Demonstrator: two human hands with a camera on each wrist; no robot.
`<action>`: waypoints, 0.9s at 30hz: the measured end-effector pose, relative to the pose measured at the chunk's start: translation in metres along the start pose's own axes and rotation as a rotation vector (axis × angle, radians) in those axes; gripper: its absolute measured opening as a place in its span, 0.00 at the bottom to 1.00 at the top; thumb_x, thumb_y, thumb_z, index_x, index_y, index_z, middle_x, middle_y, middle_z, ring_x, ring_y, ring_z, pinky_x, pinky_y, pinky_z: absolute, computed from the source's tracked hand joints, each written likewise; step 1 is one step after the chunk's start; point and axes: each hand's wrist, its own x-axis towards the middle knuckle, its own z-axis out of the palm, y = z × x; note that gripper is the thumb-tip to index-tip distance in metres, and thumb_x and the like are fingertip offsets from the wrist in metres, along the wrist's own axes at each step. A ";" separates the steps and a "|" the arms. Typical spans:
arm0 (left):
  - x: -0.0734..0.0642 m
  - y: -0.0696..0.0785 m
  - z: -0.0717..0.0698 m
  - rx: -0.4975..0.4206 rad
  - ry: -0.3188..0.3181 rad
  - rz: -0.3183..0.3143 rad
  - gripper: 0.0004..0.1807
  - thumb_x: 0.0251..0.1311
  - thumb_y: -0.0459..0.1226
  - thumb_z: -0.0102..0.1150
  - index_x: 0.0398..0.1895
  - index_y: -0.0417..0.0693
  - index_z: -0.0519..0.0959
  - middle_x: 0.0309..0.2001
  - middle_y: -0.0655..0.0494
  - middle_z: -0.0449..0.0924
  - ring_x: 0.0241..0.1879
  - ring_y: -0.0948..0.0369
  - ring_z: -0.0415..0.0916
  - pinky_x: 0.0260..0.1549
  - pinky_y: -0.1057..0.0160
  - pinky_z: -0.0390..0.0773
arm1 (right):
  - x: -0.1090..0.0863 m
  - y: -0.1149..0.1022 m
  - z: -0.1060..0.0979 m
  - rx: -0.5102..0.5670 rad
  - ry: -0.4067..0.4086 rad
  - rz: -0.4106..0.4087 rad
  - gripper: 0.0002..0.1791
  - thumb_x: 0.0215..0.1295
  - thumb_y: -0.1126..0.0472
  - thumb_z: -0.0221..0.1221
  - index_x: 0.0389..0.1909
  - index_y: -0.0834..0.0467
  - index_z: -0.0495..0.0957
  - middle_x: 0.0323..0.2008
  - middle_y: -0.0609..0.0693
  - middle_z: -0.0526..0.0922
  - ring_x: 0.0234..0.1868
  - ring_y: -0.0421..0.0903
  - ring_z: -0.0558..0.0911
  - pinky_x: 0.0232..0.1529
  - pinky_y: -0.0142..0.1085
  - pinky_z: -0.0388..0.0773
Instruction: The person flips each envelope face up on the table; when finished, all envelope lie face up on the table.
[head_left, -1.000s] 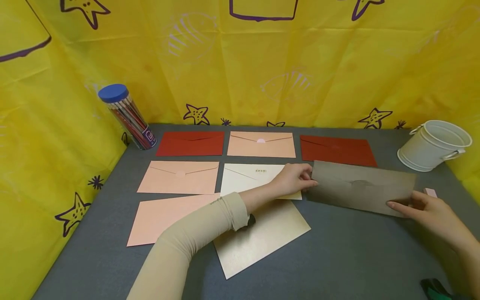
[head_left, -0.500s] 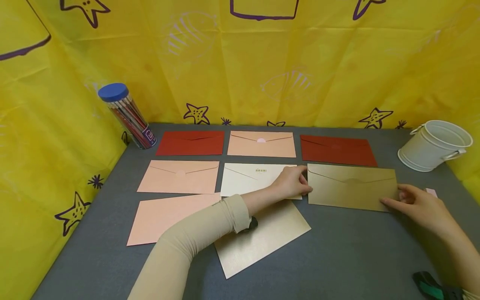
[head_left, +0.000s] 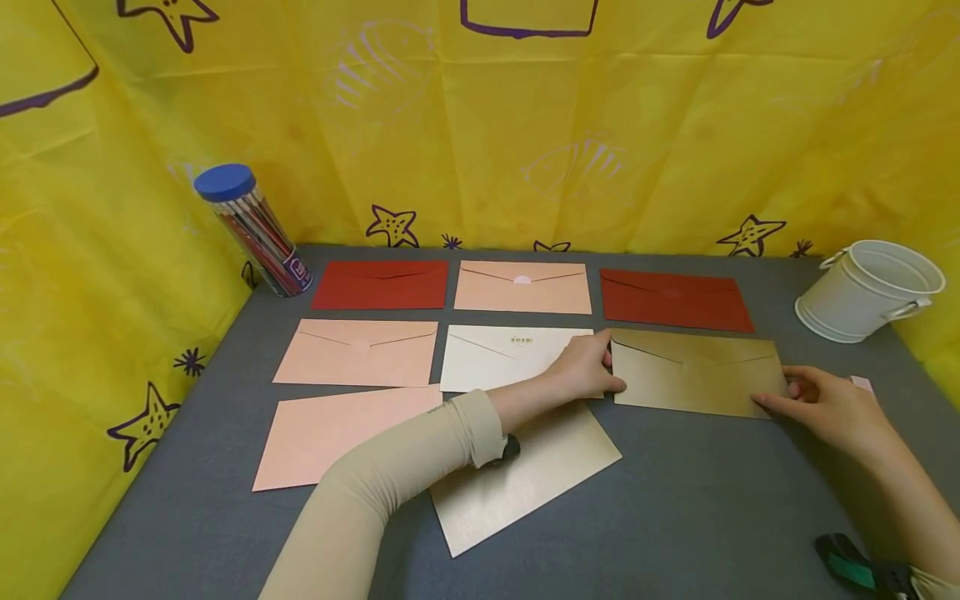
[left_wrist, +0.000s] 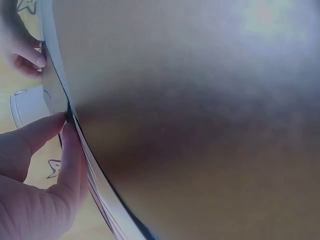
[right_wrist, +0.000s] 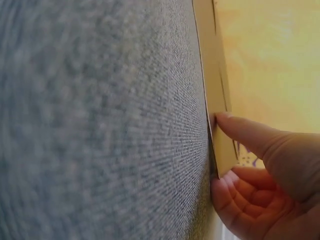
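Note:
A gold envelope (head_left: 690, 375) lies close over the grey table at the right end of the middle row, its flap side up. My left hand (head_left: 579, 367) pinches its left edge, the thumb and fingertips meeting there in the left wrist view. At the opposite end, my right hand (head_left: 836, 410) holds the right edge. In the right wrist view the thumb (right_wrist: 245, 131) is on the envelope's face and the other fingers curl at its edge. A white envelope (head_left: 487, 354) with small gold print sits just left of it, partly covered by my left hand.
Two red envelopes (head_left: 378, 285) and a peach one (head_left: 522, 292) line the back. More peach envelopes (head_left: 356, 354) lie left, and a larger pale gold envelope (head_left: 540, 492) under my left forearm. A blue-capped pencil tube (head_left: 255, 233) and a white bucket (head_left: 855, 292) stand at the back corners.
The gold envelope has come down from a tilted, shaded pose to nearly flat and shifted slightly left. My right hand has moved left with it; my left hand stays at its left edge.

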 end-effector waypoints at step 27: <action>-0.017 -0.010 -0.005 0.016 -0.035 0.219 0.25 0.59 0.34 0.65 0.60 0.38 0.75 0.47 0.50 0.79 0.40 0.67 0.78 0.41 0.80 0.70 | -0.003 -0.023 0.007 -0.013 0.083 -0.101 0.27 0.61 0.53 0.66 0.51 0.70 0.76 0.38 0.67 0.82 0.36 0.58 0.80 0.33 0.45 0.72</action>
